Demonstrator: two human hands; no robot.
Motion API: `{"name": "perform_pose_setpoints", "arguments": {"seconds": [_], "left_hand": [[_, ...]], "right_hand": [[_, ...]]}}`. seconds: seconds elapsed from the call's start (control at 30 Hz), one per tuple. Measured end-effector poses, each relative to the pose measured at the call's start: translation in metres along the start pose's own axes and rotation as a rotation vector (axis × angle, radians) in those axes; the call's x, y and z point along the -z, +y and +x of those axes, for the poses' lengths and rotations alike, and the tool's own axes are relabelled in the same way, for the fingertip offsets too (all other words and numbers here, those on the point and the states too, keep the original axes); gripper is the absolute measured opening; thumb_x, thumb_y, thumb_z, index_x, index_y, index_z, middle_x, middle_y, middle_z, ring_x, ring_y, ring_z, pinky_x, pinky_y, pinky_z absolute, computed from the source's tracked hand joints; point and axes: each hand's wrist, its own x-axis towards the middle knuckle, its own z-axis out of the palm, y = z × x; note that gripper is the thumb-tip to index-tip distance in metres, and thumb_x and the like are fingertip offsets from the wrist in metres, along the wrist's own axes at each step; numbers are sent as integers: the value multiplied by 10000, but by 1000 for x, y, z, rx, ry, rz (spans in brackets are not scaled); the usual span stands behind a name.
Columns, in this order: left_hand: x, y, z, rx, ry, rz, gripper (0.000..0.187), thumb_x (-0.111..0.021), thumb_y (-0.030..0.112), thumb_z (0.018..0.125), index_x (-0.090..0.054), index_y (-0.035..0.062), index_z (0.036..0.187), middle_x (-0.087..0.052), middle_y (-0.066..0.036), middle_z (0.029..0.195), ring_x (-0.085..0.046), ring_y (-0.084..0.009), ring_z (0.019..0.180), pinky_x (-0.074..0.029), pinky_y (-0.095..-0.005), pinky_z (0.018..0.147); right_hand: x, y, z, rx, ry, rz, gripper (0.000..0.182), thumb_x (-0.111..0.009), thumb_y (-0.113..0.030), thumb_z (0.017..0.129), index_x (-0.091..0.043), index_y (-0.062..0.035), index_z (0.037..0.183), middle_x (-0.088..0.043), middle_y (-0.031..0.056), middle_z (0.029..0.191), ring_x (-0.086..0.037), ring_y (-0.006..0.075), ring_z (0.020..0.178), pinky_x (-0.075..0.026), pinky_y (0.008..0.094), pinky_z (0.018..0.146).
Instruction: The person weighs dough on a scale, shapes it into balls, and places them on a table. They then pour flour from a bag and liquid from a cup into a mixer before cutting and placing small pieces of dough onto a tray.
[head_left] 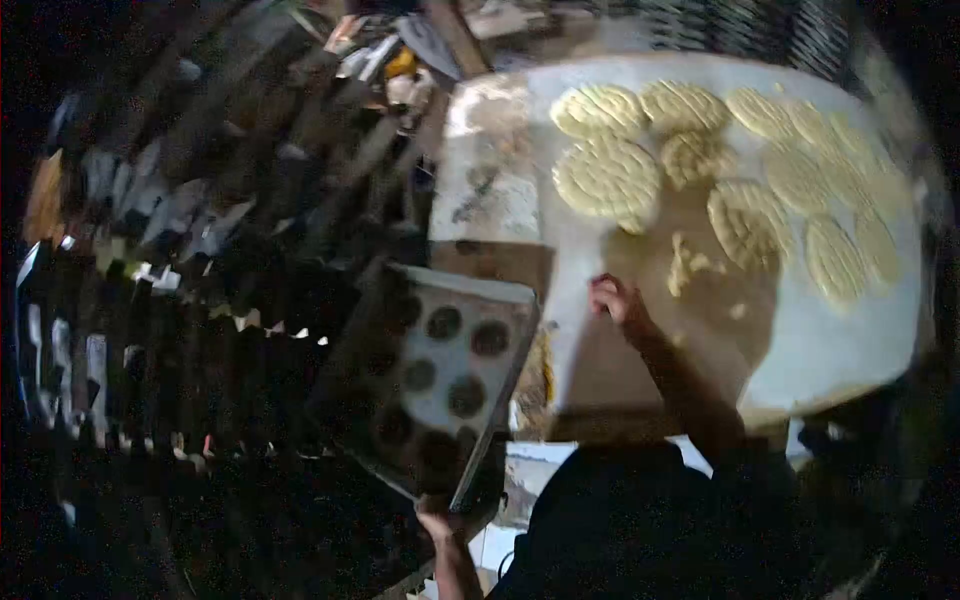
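My left hand (440, 518) grips the near corner of a baking tray (515, 290), held tilted beside the table's left side. Several dark round pieces (466, 396) are spread across the tray's pale surface. Over the table's near left part is my right hand (612, 298), its fingers curled in. Whether anything is between those fingers is hidden by its small size and blur. Some crumbled pale dough (688, 266) lies to the right of this hand. Beyond it sits a large round of patterned dough (606, 176), with several more flattened rounds (748, 224) to the right.
The pale table (830, 350) has a curved far edge and a worn, stained strip (487, 215) on its left. Cluttered items (400, 65) lie past its far left corner. Dark, blurred slatted shapes fill the left side. Shadows fall across the tabletop.
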Motion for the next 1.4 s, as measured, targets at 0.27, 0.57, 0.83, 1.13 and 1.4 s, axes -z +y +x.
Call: {"name": "perform_pose_setpoints", "arguments": {"seconds": [0.27, 0.57, 0.83, 1.13, 1.4], "left_hand": [[-87, -38, -23, -3, -268, 246, 467, -501, 349, 953, -491, -39, 1212, -621, -140, 977, -565, -229, 857, -451, -399, 759], [-108, 10, 6, -610, -926, 1858, 467, -601, 422, 891, -541, 186, 1290, -655, -243, 1008, -616, -413, 992, -448, -530, 876], [-358, 12, -172, -704, -1183, 742, 406, -716, 264, 853, -599, 45, 1175, -636, -94, 823, -591, -167, 752, -478, -312, 680], [-519, -145, -178, -1308, -1069, 957, 401, -617, 355, 909, -602, -14, 1064, -585, -190, 915, -600, -336, 836, -496, -397, 794], [-410, -147, -91, -710, -1101, 419, 217, -550, 204, 950, -570, 4, 1033, -604, -95, 949, -587, -165, 739, -500, -331, 667]], "right_hand": [[45, -27, -183, -99, -184, -565, 274, -648, -269, 883, -646, -22, 1002, -688, 101, 865, -662, 189, 753, -532, 379, 719], [148, -32, -211, -219, 110, -728, 214, -667, -196, 864, -628, -15, 972, -668, 116, 859, -630, 159, 823, -505, 330, 749], [255, -35, -141, 221, 550, -967, 429, -702, -191, 774, -541, -25, 1135, -603, 190, 977, -598, 349, 904, -489, 423, 785], [289, -35, -166, 26, 79, -836, 199, -619, -113, 856, -556, 2, 1006, -529, 208, 1002, -540, 368, 965, -458, 469, 817], [277, -32, -211, 175, 553, -1107, 166, -604, -103, 858, -536, 3, 966, -479, 183, 1065, -529, 352, 945, -433, 482, 848]]}}
